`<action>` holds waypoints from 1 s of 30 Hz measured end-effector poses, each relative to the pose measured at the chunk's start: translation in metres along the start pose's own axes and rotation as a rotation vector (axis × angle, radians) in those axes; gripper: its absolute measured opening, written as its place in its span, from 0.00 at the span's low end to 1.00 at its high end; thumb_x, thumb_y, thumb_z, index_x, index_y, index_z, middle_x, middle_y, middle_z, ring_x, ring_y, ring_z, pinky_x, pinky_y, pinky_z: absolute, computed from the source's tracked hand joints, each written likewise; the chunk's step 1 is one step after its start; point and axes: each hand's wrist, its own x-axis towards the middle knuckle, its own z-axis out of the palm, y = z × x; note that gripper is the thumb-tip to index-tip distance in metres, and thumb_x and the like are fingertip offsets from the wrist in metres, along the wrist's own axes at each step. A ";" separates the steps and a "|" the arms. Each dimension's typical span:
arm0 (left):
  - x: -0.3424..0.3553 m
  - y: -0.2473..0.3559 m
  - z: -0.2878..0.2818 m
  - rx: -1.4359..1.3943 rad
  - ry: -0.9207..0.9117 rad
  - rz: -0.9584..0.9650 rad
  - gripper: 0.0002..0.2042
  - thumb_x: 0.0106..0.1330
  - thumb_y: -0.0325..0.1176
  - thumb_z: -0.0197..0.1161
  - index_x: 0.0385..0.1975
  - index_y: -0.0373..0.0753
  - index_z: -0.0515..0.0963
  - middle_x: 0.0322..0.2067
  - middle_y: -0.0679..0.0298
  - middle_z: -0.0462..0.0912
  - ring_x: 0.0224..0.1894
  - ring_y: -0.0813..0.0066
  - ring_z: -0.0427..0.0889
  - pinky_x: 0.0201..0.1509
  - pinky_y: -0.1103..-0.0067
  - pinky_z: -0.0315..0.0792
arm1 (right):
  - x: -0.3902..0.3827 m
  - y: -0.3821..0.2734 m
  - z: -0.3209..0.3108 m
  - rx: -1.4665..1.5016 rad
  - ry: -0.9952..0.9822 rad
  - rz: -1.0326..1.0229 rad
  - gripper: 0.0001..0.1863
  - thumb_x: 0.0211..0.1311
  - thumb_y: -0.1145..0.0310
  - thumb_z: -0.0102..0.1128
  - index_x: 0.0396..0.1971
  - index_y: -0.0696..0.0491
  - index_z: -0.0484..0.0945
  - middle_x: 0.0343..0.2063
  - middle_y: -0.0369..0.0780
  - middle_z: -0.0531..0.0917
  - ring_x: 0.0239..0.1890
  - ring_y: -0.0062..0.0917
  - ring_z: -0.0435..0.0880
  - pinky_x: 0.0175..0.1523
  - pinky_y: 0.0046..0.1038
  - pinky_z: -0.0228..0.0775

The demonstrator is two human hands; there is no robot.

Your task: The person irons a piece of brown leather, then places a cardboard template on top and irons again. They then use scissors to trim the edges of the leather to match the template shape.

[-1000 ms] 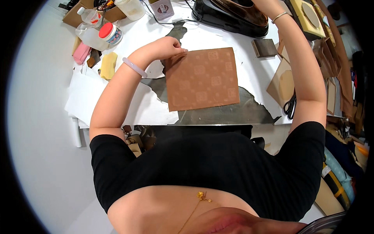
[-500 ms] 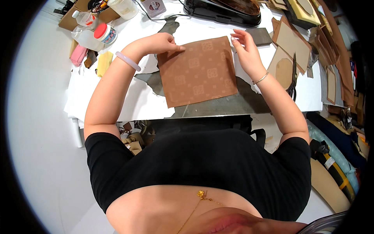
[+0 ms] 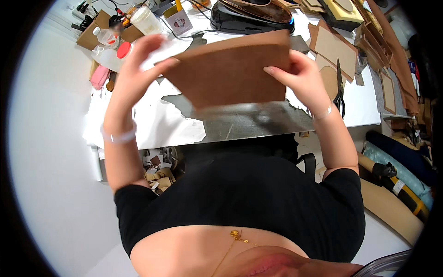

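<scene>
A brown leather-like sheet (image 3: pixel 230 74) is raised over the table, its plain side showing and its lower edge blurred by motion. My right hand (image 3: pixel 307 81) grips its right edge, thumb on the near face and fingers mostly hidden behind. At the sheet's upper left corner is my left hand (image 3: pixel 134 74), smeared by motion. Its thumb reaches that corner, while the other fingers stand apart from the thumb. Whether the thumb presses on the sheet cannot be made out.
Dark scissors (image 3: pixel 339 87) lie right of my right hand, beside tan board pieces (image 3: pixel 337 48). At the back stands a black appliance (image 3: pixel 249 21). Back left holds a red-lidded jar (image 3: pixel 123 50) and a pink pouch (image 3: pixel 99 76). White paper (image 3: pixel 166 122) covers part of the dark mat (image 3: pixel 258 122).
The sheet has come up off the table, and its plain side shows instead of the patterned one. My right hand has taken its right edge; my left hand has moved left with its fingers parting.
</scene>
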 end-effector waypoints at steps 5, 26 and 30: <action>-0.105 0.033 0.053 -0.959 0.570 -0.280 0.39 0.75 0.66 0.45 0.72 0.36 0.65 0.68 0.60 0.70 0.73 0.61 0.65 0.75 0.62 0.60 | -0.037 -0.010 0.026 -0.580 0.062 -1.155 0.16 0.50 0.79 0.74 0.41 0.56 0.85 0.41 0.42 0.88 0.42 0.32 0.89 0.46 0.32 0.84; -0.172 -0.057 0.097 -0.987 0.118 -0.937 0.22 0.72 0.33 0.66 0.63 0.31 0.72 0.50 0.58 0.85 0.51 0.73 0.86 0.47 0.78 0.83 | -0.081 0.107 -0.083 -1.214 0.666 -0.462 0.22 0.66 0.69 0.68 0.59 0.53 0.78 0.58 0.46 0.79 0.62 0.41 0.77 0.68 0.39 0.69; -0.180 -0.049 0.101 -0.992 0.182 -0.942 0.24 0.73 0.31 0.66 0.64 0.30 0.69 0.55 0.55 0.81 0.52 0.70 0.85 0.48 0.78 0.83 | -0.120 0.134 -0.131 -1.309 0.718 0.078 0.22 0.71 0.62 0.62 0.58 0.60 0.78 0.58 0.52 0.77 0.57 0.47 0.80 0.64 0.39 0.73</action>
